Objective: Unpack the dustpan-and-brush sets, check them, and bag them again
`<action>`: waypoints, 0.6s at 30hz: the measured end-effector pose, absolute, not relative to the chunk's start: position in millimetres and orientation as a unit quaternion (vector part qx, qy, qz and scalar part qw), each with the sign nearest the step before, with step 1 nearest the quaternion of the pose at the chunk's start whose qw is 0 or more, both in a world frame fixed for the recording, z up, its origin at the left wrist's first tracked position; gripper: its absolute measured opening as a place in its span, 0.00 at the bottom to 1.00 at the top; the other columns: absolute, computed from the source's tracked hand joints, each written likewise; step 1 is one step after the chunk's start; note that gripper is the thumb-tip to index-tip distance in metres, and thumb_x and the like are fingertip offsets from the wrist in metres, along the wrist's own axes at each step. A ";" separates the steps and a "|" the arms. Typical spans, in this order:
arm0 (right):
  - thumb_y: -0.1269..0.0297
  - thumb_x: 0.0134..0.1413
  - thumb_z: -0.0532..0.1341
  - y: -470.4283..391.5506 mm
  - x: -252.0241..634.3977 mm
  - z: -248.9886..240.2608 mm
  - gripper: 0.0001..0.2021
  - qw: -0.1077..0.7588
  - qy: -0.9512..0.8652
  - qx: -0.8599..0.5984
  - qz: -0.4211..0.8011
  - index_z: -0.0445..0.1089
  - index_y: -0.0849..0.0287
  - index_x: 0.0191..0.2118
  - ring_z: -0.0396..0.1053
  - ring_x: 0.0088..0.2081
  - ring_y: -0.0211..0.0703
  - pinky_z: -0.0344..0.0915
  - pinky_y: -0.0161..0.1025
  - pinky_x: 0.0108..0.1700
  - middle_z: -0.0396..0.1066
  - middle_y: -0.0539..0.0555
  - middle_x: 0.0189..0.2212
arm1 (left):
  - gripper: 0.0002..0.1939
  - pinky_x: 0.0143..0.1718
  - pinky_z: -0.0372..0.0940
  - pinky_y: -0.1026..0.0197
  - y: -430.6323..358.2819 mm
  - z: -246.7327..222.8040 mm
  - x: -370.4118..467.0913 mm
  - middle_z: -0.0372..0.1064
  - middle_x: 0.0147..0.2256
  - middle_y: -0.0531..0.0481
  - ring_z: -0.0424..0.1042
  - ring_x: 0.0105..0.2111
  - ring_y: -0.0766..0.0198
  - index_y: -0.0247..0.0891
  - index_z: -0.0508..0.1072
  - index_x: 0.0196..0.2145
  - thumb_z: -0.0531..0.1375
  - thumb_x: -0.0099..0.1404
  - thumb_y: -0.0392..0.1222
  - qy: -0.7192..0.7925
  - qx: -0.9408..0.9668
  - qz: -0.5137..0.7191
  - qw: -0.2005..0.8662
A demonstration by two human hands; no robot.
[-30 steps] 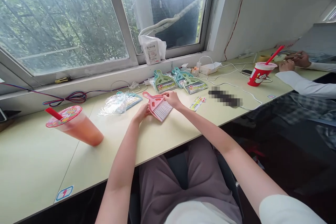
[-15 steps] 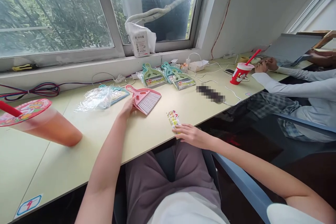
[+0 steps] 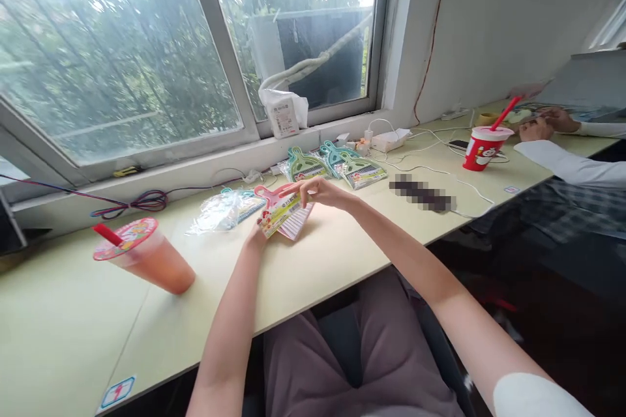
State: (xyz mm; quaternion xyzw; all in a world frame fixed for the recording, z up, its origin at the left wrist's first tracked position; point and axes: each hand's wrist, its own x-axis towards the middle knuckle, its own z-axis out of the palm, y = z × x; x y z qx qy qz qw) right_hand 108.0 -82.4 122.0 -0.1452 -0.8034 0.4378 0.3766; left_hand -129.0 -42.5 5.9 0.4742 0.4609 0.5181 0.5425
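Note:
My left hand (image 3: pixel 257 236) is at the near left edge of a pink dustpan (image 3: pixel 264 191) with a striped-bristle brush (image 3: pixel 296 224) nested in it. The printed card hides most of its fingers, which still appear to grip the dustpan. Over the dustpan, my right hand (image 3: pixel 320 193) pinches a yellow-green and white printed card (image 3: pixel 280 213) by its upper right part. The card slants across the dustpan and covers its middle. Left of it lies a blue dustpan set (image 3: pixel 252 207), partly under crumpled clear plastic wrapping (image 3: pixel 215 214).
Several wrapped green and blue dustpan sets (image 3: pixel 362 169) lie by the wall. An orange drink cup (image 3: pixel 161 264) stands left, a red cup (image 3: pixel 482 153) right. Cables and a pixelated dark item (image 3: pixel 423 194) lie on the table (image 3: pixel 332 267). A co-worker's hands (image 3: pixel 545 125) are at far right.
My right hand has lifted the card from the table's front edge and carried it left and away from me over the pink dustpan. The view has shifted left.

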 end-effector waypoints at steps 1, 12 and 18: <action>0.69 0.48 0.65 -65.1 102.5 111.9 0.09 0.383 -0.784 -0.160 0.461 0.71 0.59 0.19 0.72 0.56 0.52 0.66 0.50 0.57 0.77 0.59 0.52 | 0.20 0.49 0.73 0.52 -43.8 6.0 -129.3 0.75 0.50 0.39 0.76 0.49 0.53 0.38 0.70 0.53 0.60 0.67 0.50 0.466 0.473 0.529 0.529; 0.74 0.31 0.53 -3.8 102.2 25.7 0.08 0.417 -0.735 -0.304 0.439 0.63 0.57 0.12 0.68 0.59 0.55 0.63 0.51 0.59 0.77 0.57 0.51 | 0.35 0.49 0.73 0.50 -55.7 11.1 -132.8 0.73 0.55 0.38 0.76 0.50 0.49 0.40 0.69 0.56 0.73 0.53 0.47 0.415 0.499 0.470 0.598; 0.74 0.40 0.55 -4.4 95.9 22.2 0.13 0.477 -0.725 -0.345 0.356 0.77 0.58 0.26 0.64 0.63 0.52 0.59 0.48 0.64 0.71 0.57 0.58 | 0.37 0.52 0.72 0.47 -61.7 18.2 -123.5 0.74 0.54 0.38 0.75 0.52 0.44 0.40 0.69 0.55 0.74 0.47 0.35 0.422 0.505 0.472 0.586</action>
